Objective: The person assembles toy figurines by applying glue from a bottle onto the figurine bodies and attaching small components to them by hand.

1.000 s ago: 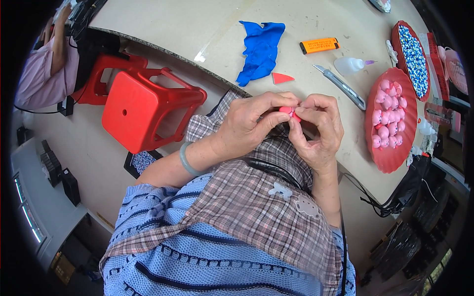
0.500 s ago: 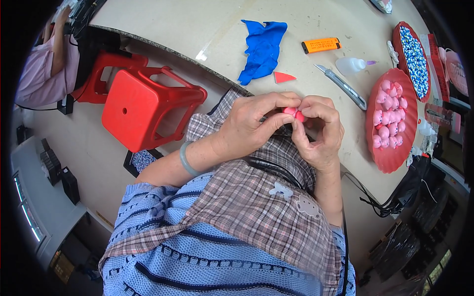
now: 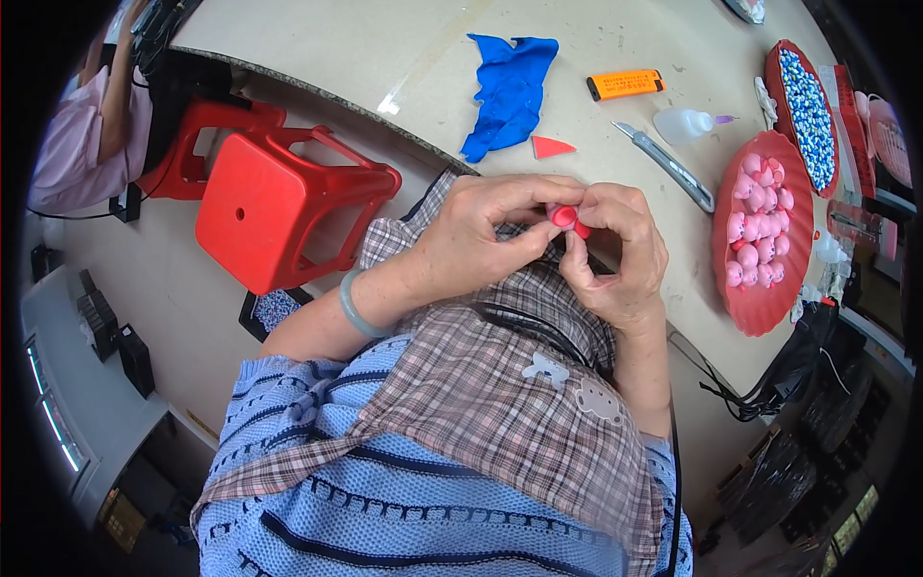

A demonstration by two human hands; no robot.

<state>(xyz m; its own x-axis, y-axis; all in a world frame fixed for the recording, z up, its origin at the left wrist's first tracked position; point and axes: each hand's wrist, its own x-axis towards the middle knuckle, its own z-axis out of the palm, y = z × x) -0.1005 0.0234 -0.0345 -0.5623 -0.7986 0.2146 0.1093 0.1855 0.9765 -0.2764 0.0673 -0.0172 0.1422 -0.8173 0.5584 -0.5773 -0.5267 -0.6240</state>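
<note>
A small pink and red figure (image 3: pixel 565 217) is pinched between my two hands, just off the near table edge and above my lap. My left hand (image 3: pixel 490 226) grips its left side between thumb and fingers. On the other side, my right hand (image 3: pixel 623 245) holds it with thumb and forefinger. My fingers cover part of it, so its full shape is hidden. Beyond my hands lie a red triangular scrap (image 3: pixel 553 147) and a crumpled blue cloth (image 3: pixel 510 101). To the right, a scalloped red tray (image 3: pixel 745 313) carries several similar pink figures (image 3: pixel 762 226).
A grey utility knife (image 3: pixel 663 165), an orange box (image 3: pixel 626 85) and a squeeze bottle (image 3: pixel 685 125) with a purple tip lie on the table. A second red tray holds blue and white beads (image 3: pixel 806 120). Red stools (image 3: pixel 260 212) stand left; a person (image 3: pixel 96 139) sits beyond.
The small figure has been turned between my fingers, so a round red part now faces up. Both hands stay in nearly the same place.
</note>
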